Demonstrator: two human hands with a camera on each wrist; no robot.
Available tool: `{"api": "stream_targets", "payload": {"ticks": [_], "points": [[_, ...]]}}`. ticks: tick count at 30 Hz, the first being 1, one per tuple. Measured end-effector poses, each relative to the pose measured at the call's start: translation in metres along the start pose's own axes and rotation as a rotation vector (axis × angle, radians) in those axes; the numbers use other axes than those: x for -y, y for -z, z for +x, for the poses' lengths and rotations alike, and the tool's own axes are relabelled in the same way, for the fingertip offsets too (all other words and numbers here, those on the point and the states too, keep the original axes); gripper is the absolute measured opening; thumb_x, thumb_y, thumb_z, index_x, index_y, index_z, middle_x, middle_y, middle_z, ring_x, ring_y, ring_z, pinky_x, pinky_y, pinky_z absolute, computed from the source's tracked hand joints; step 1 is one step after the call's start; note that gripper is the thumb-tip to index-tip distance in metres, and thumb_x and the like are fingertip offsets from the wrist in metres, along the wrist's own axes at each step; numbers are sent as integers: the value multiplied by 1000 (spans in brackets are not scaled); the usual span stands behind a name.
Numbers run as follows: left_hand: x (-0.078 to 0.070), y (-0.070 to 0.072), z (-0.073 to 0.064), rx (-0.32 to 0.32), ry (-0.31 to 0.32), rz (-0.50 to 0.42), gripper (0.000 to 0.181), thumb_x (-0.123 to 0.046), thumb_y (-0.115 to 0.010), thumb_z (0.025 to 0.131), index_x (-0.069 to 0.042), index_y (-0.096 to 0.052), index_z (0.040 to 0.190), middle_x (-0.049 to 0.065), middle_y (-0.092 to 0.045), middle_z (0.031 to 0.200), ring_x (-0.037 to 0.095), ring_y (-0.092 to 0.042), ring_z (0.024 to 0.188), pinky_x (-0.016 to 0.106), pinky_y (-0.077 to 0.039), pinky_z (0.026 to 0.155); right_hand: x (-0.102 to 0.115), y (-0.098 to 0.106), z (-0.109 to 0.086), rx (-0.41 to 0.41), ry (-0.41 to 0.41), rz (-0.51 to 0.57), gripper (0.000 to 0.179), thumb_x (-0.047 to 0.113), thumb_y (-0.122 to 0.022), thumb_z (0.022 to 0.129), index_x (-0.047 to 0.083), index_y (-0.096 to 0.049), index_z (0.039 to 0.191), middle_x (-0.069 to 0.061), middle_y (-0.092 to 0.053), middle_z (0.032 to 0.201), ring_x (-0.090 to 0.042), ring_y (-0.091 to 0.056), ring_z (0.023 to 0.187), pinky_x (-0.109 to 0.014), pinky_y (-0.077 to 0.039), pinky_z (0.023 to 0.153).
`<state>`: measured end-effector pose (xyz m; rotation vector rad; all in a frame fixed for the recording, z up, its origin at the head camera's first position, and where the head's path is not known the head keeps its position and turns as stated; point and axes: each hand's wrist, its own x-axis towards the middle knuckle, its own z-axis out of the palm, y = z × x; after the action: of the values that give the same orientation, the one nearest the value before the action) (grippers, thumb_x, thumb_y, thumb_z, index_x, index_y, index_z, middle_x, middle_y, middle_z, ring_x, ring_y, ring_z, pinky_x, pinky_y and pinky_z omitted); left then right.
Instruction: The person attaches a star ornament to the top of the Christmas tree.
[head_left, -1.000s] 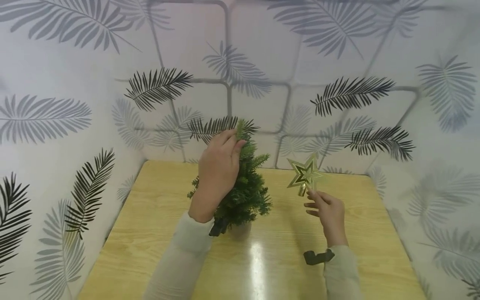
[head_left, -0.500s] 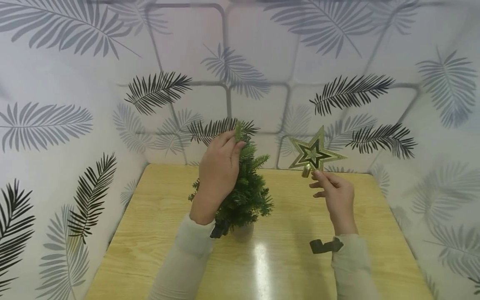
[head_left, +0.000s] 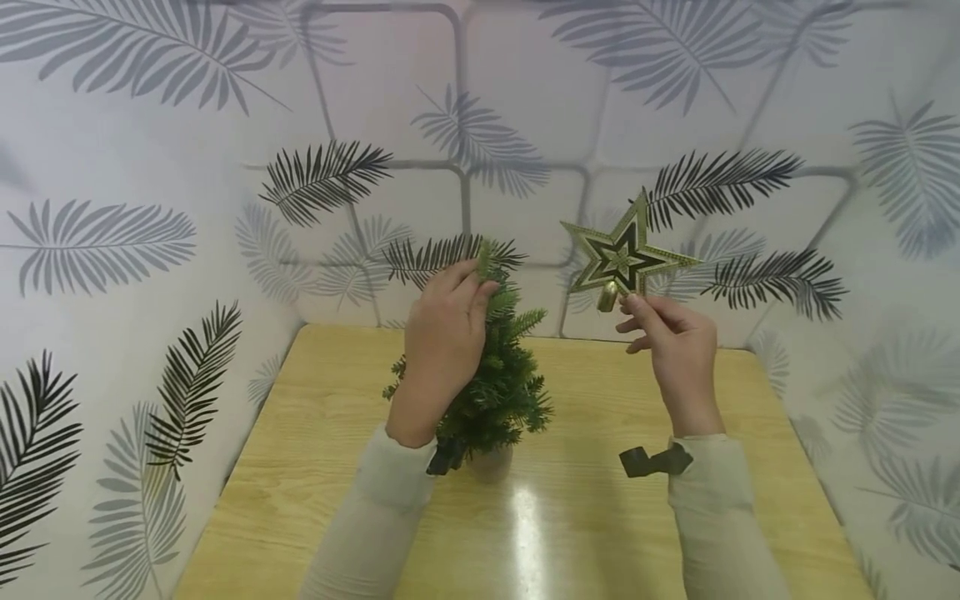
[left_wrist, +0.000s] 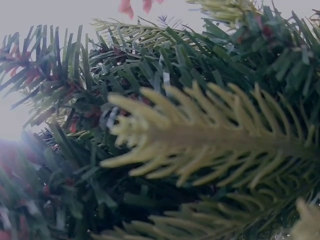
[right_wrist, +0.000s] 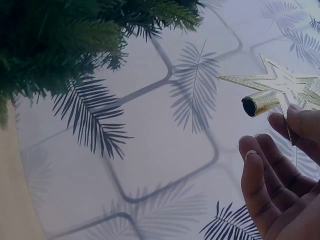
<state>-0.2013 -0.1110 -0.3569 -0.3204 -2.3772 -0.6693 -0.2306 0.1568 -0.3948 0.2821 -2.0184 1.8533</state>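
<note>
A small artificial Christmas tree (head_left: 495, 392) stands on the table, its base partly behind the left forearm. My left hand (head_left: 444, 337) pinches the light green tip (head_left: 483, 260) at the top of the tree between thumb and fingers. In the left wrist view, green branches (left_wrist: 210, 135) fill the frame and no fingers show clearly. To the right, my right hand (head_left: 684, 354) holds a gold star tree topper (head_left: 621, 257) by one lower point between thumb and index finger. The topper's hollow tube (right_wrist: 259, 103) points down and left in the right wrist view; the other fingers are loosely bent.
The yellow wooden table (head_left: 585, 533) has a bright light reflection near its front. Behind and at both sides rise walls (head_left: 525, 83) covered with grey and black leaf patterns. A black strap mount (head_left: 652, 461) juts out from the right wrist.
My right hand has raised the star topper upward from near the table to about the height of the tree's top. My left hand has stayed at the tree's tip.
</note>
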Motion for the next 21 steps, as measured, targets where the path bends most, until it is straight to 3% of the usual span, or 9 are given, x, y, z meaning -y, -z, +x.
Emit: {"api": "stream_targets", "payload": {"ticks": [6,21], "points": [[0,0,1,3,2,8,42,-35,-50,110,-2,-77,108,12,-67,134,35,-62,123,51,-59,87,23,-13,14,32,80,26,28,19,-70,101,-6,-77,111,0,-78,99,-16,-72,75,-24,-57,57],[-3,2,1,32,39,7,43,-36,-47,111,-4,-75,107,10,-65,138,34,-60,128,54,-57,87,55,-47,38,104,156,195,25,12,-72,99,-12,-75,107,-10,-76,93,-18,-71,70,-24,-54,52]]}}
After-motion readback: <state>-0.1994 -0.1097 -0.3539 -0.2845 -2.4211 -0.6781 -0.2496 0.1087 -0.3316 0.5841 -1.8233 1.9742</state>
